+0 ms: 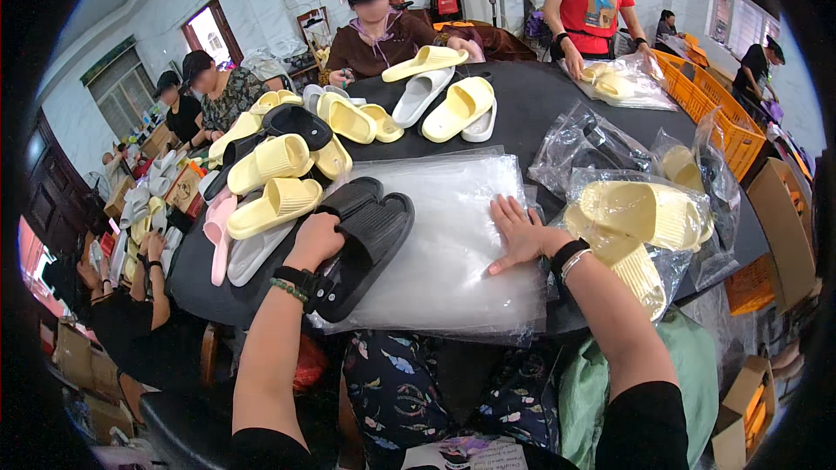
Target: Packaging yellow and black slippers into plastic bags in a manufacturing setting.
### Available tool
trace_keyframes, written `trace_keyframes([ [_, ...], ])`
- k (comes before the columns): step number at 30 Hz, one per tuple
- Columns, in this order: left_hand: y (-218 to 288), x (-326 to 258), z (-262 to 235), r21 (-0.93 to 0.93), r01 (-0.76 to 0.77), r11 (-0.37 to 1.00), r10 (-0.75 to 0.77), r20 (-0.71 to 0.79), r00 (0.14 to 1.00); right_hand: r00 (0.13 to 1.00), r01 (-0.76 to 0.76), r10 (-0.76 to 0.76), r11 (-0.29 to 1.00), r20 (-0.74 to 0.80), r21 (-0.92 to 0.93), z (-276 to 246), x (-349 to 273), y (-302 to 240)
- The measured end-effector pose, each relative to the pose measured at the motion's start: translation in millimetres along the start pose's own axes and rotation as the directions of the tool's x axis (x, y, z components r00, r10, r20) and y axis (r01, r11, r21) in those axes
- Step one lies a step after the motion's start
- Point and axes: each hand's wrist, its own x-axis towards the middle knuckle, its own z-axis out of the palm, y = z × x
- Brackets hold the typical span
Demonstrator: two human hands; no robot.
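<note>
My left hand (pixel 317 240) is closed around the side of a pair of black slide slippers (pixel 376 239), which lies at the left edge of a stack of clear plastic bags (pixel 448 287). Its fingertips are hidden by the slippers. With fingers spread, my right hand (pixel 520 235) lies flat on the bags' right side and holds nothing. Left of my left hand are loose slides: a yellow slipper (pixel 277 208), a grey slipper (pixel 258 254) and a pink slipper (pixel 218 231). Beyond my right hand lie bagged yellow slippers (pixel 640 211).
The dark table (pixel 488 144) carries more yellow and grey slippers (pixel 459 109) at its far side. A person in red handles a bagged pair (pixel 610 81) there. An orange crate (pixel 710 113) and cardboard boxes (pixel 779 235) stand at right. Other people sit at left and across.
</note>
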Motion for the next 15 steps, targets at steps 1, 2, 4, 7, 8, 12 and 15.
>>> trace_keyframes([
  [1,1.1,-1.5,2.5,0.001,0.008,1.000,-0.008,0.001,1.000,1.000,-0.003,0.003,1.000,-0.011,0.011,0.6,-0.8,1.2],
  [2,2.4,-2.5,4.7,0.003,0.016,1.000,-0.016,0.000,1.000,1.000,-0.005,0.005,1.000,-0.022,0.022,1.0,-2.0,1.5],
  [4,7.9,-5.4,5.7,0.008,0.018,1.000,-0.018,-0.003,1.000,0.999,-0.006,0.007,1.000,-0.053,0.018,-3.8,-9.7,-6.9],
  [7,13.4,-6.8,4.2,0.003,0.021,1.000,-0.021,-0.004,1.000,0.981,0.025,-0.035,0.998,-0.191,-0.057,-12.9,-28.3,-24.9],
  [8,13.4,-5.9,4.9,0.000,0.019,1.000,-0.019,-0.005,1.000,0.953,0.050,-0.086,0.990,-0.291,-0.131,-16.1,-37.3,-33.7],
  [12,6.4,-5.8,8.5,-0.036,0.025,0.999,-0.025,0.007,1.000,0.829,0.199,-0.222,0.975,-0.514,-0.100,-12.0,-77.9,-83.7],
  [15,5.4,-6.3,7.2,-0.015,0.022,1.000,-0.022,-0.001,1.000,0.838,0.281,-0.299,0.953,-0.457,-0.109,3.5,-106.9,-102.6],
])
